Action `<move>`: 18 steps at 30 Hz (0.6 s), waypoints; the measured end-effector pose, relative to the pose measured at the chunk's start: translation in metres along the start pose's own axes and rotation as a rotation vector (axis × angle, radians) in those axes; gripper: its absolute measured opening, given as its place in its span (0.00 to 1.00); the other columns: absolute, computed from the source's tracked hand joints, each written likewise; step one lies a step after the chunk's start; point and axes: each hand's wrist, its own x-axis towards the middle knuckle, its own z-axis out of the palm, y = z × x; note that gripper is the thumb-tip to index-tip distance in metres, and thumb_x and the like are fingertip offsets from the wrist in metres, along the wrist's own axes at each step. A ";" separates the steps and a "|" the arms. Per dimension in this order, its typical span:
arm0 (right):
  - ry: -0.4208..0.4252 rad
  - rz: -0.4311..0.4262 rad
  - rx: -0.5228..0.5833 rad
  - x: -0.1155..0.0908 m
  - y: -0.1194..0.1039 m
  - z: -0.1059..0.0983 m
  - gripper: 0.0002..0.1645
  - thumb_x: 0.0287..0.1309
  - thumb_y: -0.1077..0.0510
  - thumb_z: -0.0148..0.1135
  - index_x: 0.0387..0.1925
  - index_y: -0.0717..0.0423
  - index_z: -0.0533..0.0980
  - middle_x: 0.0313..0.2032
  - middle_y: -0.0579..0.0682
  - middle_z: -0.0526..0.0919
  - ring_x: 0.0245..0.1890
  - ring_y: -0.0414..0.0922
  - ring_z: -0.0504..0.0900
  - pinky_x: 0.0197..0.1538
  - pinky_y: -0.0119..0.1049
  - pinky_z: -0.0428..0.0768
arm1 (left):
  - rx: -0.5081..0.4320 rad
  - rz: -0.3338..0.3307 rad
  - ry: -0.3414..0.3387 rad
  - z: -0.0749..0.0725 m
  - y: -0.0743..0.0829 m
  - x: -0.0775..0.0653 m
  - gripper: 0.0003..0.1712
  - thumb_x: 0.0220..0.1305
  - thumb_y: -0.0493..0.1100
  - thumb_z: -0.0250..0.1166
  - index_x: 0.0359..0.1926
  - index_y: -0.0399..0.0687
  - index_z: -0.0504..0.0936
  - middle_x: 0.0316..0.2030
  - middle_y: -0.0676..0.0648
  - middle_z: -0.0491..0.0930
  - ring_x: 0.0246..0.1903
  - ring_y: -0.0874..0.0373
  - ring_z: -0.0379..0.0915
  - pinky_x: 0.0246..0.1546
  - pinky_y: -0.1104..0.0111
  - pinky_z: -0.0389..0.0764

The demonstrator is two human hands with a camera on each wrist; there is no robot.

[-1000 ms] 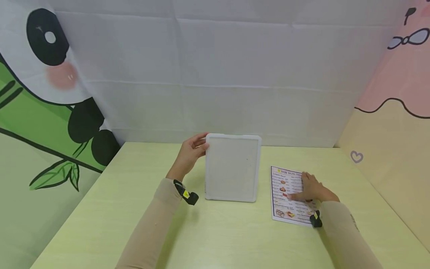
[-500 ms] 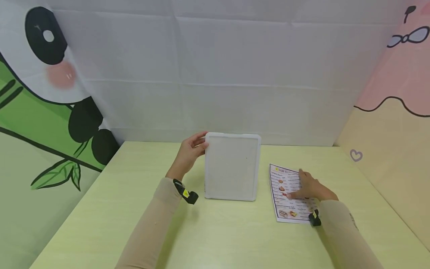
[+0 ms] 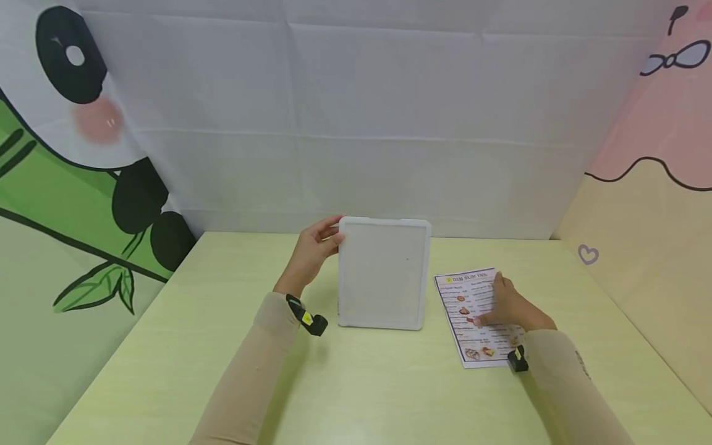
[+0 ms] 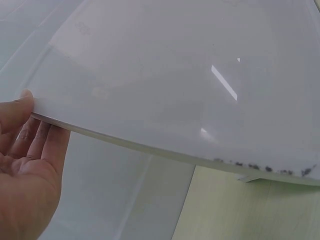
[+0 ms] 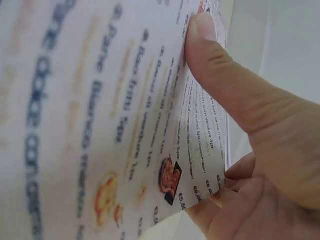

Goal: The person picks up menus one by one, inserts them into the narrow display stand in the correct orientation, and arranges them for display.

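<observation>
A white framed board (image 3: pixel 384 272) stands upright at the middle of the table. At its upper left edge my left hand (image 3: pixel 311 254) pinches it, thumb on the near face and fingers behind, as the left wrist view shows. That view also shows a glossy surface on the board (image 4: pixel 150 65) with dark specks along one edge. To the right, my right hand (image 3: pixel 514 306) grips a printed menu sheet (image 3: pixel 470 309) by its right side. In the right wrist view the thumb (image 5: pixel 215 65) lies across the menu (image 5: pixel 125 125) and the fingers are behind it; the sheet bends slightly.
The pale yellow-green table (image 3: pixel 367 389) ends at a white cloth backdrop (image 3: pixel 356 123). Cartoon-printed panels flank it, with a green one (image 3: pixel 61 179) at left and a pink and cream one (image 3: pixel 651 204) at right. Each wrist carries a small black camera (image 3: pixel 314 322).
My right hand has tilted the menu up and turned its top to the left, bringing its upper corner closer to the board. The left hand and board keep their place.
</observation>
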 end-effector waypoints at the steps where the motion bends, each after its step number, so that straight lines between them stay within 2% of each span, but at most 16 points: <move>1: 0.003 0.013 0.002 -0.001 -0.002 0.000 0.86 0.33 0.39 0.78 0.69 0.77 0.27 0.68 0.79 0.38 0.59 0.72 0.61 0.62 0.64 0.68 | 0.001 0.000 0.000 0.000 0.000 0.000 0.27 0.66 0.35 0.60 0.66 0.43 0.70 0.58 0.36 0.75 0.46 0.60 0.78 0.52 0.64 0.81; 8: 0.033 0.042 -0.039 -0.002 -0.006 0.000 0.84 0.34 0.42 0.79 0.68 0.80 0.30 0.65 0.83 0.45 0.59 0.72 0.62 0.63 0.64 0.67 | 0.012 0.002 -0.001 0.000 0.000 0.000 0.27 0.66 0.36 0.60 0.66 0.44 0.70 0.59 0.37 0.75 0.47 0.59 0.78 0.52 0.62 0.81; 13: 0.030 0.043 0.020 -0.003 -0.004 0.000 0.83 0.38 0.44 0.79 0.68 0.78 0.27 0.64 0.83 0.46 0.56 0.71 0.63 0.60 0.63 0.70 | 0.019 -0.001 0.005 0.000 0.000 0.000 0.27 0.67 0.35 0.60 0.66 0.44 0.69 0.59 0.37 0.75 0.49 0.57 0.77 0.54 0.62 0.80; 18: 0.076 0.029 0.047 0.002 0.002 0.002 0.76 0.43 0.51 0.78 0.69 0.76 0.30 0.62 0.80 0.55 0.51 0.67 0.71 0.55 0.60 0.76 | 0.016 -0.004 0.010 0.001 -0.001 0.001 0.27 0.66 0.35 0.60 0.66 0.44 0.69 0.59 0.37 0.74 0.48 0.58 0.77 0.53 0.62 0.81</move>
